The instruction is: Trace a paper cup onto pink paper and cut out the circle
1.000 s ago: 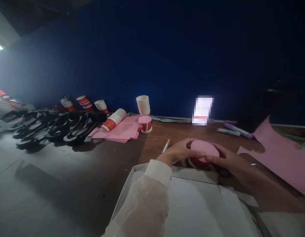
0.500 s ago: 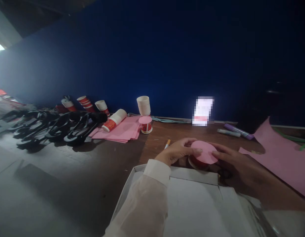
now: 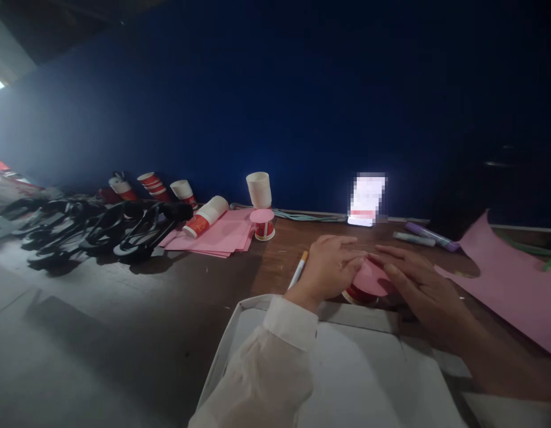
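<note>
A round pink paper disc (image 3: 373,279) lies on top of an upside-down red paper cup (image 3: 354,295) on the brown table. My left hand (image 3: 331,264) is open, its fingers stretched over the disc's left and far part. From the other side my right hand (image 3: 411,276) reaches in, also open, with extended fingers touching the disc's far right edge. Most of the cup is hidden below the disc and hands. A white pen with an orange end (image 3: 297,270) lies left of my left wrist. To the right rests a pink sheet (image 3: 511,279) with a curved cut-out.
Another upturned cup with a pink disc (image 3: 262,216) stands farther back, before a white cup (image 3: 259,189). Pink sheets (image 3: 226,235) lie under toppled cups (image 3: 207,215). A lit phone (image 3: 367,199) leans at the wall. Black straps (image 3: 141,229) sit left; a white box (image 3: 346,368) is in front.
Both hands have shifted from gripping the disc's sides to lying over its top with fingers stretched. The disc stays on the cup, now more covered by my hands.
</note>
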`<move>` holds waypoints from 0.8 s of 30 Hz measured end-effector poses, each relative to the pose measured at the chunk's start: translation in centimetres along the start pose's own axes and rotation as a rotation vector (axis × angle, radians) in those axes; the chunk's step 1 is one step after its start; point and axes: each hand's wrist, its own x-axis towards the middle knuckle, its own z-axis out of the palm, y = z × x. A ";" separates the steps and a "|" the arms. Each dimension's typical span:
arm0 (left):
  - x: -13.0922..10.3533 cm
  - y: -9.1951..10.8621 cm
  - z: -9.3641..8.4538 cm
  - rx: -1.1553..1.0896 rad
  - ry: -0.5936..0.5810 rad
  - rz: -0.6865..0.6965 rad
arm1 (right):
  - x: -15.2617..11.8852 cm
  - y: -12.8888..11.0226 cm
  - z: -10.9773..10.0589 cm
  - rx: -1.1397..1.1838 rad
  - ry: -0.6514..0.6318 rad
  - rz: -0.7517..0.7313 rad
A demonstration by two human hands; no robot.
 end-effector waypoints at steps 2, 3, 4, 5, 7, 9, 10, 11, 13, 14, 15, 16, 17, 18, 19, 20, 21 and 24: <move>-0.1 0.0 0.2 0.053 -0.008 0.020 | -0.1 0.2 0.2 -0.001 -0.017 -0.005; -0.1 0.0 0.2 0.071 -0.015 0.024 | -0.1 0.2 0.3 0.002 -0.026 -0.004; -0.1 0.0 0.3 0.083 -0.020 0.025 | -0.1 0.2 0.3 -0.002 -0.031 -0.004; -0.2 0.0 0.3 0.091 -0.027 0.023 | -0.1 0.2 0.2 -0.009 -0.035 -0.007; -0.2 -0.1 0.4 0.098 -0.036 0.011 | -0.1 0.2 0.1 -0.031 -0.043 -0.023; -0.3 -0.1 0.4 0.100 -0.035 0.001 | 0.0 0.1 0.0 -0.066 -0.044 -0.045; -0.3 -0.1 0.4 0.099 -0.036 -0.003 | 0.1 0.1 0.0 -0.086 -0.041 -0.059; -0.3 -0.1 0.4 0.096 -0.036 -0.009 | 0.1 0.0 0.0 -0.107 -0.037 -0.074; -0.2 0.0 0.3 0.086 -0.043 -0.024 | 0.2 0.0 0.0 -0.148 -0.026 -0.111; -0.2 0.1 0.3 0.081 -0.047 -0.029 | 0.2 0.0 0.0 -0.167 -0.020 -0.133; -0.2 0.1 0.3 0.078 -0.049 -0.030 | 0.2 0.0 0.0 -0.184 -0.018 -0.152; -0.2 0.1 0.2 0.078 -0.047 -0.025 | 0.3 0.0 0.0 -0.201 -0.018 -0.167; -0.2 0.1 0.2 0.079 -0.041 -0.017 | 0.3 0.0 0.1 -0.212 -0.018 -0.178; -0.2 0.1 0.2 0.082 -0.034 -0.008 | 0.3 0.0 0.1 -0.219 -0.021 -0.184; -0.2 0.1 0.3 0.084 -0.025 0.001 | 0.3 0.1 0.1 -0.221 -0.022 -0.183; -0.2 0.0 0.3 0.086 -0.019 0.006 | 0.4 0.1 0.1 -0.218 -0.020 -0.180; -0.2 0.0 0.4 0.087 -0.015 0.008 | 0.4 0.2 0.1 -0.212 -0.017 -0.178; -0.2 -0.1 0.5 0.090 -0.009 0.004 | 0.3 0.2 0.2 -0.202 -0.002 -0.174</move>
